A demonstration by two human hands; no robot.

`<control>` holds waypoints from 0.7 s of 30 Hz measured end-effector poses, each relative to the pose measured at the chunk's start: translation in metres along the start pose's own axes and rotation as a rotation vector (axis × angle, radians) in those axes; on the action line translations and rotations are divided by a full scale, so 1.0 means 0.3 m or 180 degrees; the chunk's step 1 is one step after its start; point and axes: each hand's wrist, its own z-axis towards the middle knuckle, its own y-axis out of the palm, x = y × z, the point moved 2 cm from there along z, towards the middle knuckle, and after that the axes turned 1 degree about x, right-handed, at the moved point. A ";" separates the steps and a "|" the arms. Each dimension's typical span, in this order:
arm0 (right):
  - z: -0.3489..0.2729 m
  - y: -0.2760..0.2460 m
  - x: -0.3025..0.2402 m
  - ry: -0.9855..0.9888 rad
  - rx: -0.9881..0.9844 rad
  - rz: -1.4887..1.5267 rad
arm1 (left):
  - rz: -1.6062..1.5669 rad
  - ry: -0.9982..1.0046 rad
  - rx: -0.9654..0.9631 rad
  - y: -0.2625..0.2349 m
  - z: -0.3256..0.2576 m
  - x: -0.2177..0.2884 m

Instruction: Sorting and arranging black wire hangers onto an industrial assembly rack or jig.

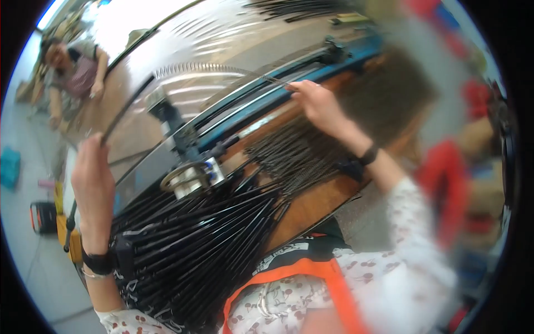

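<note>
My left hand (93, 192) is raised at the left, its fingers closed round a slim black tube (129, 107) that tilts up and to the right. From the tube's upper end a long thin coil spring (206, 67) arches across to the right. Whether the spring sits inside the tube or only meets its tip, I cannot tell. The spring's other end is pinched in my right hand (322, 111), above the bench. Below and between my hands lies a fanned bundle of black tubes (194, 239), beside a pile of coil springs (295, 161).
Behind the tubes stands a bench device with a round metal part (186, 179) and a long blue rail (283, 92). More black rods (300, 8) lie at the far side. Another person (78, 72) is at the far left. Blurred red objects (445, 189) stand at the right.
</note>
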 end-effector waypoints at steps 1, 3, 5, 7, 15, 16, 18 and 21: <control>0.007 0.033 0.005 0.0317 -0.0083 0.0203 | 0.0090 -0.0077 0.0020 -0.038 0.005 -0.029; 0.123 0.106 -0.109 0.0721 -0.0831 0.0749 | 0.0104 -0.0211 0.0160 -0.090 0.001 -0.061; 0.231 0.204 -0.221 0.1377 -0.1498 0.1184 | 0.0041 -0.0260 0.0385 -0.125 -0.019 -0.075; 0.347 0.328 -0.371 0.0213 -0.1267 0.2071 | -0.0116 -0.0462 0.0466 -0.196 -0.069 -0.087; 0.466 0.576 -0.510 -0.1076 -0.1080 0.1621 | 0.0063 -0.1241 0.0058 -0.224 -0.435 -0.250; 0.470 0.579 -0.516 -0.1229 -0.1066 0.1473 | 0.0104 -0.1480 -0.0150 -0.223 -0.458 -0.257; 0.463 0.604 -0.524 -0.1287 -0.1125 0.1452 | 0.0045 -0.1480 -0.0106 -0.202 -0.483 -0.257; 0.467 0.635 -0.550 -0.1018 -0.1609 0.1503 | -0.0101 -0.1485 -0.0047 -0.167 -0.474 -0.245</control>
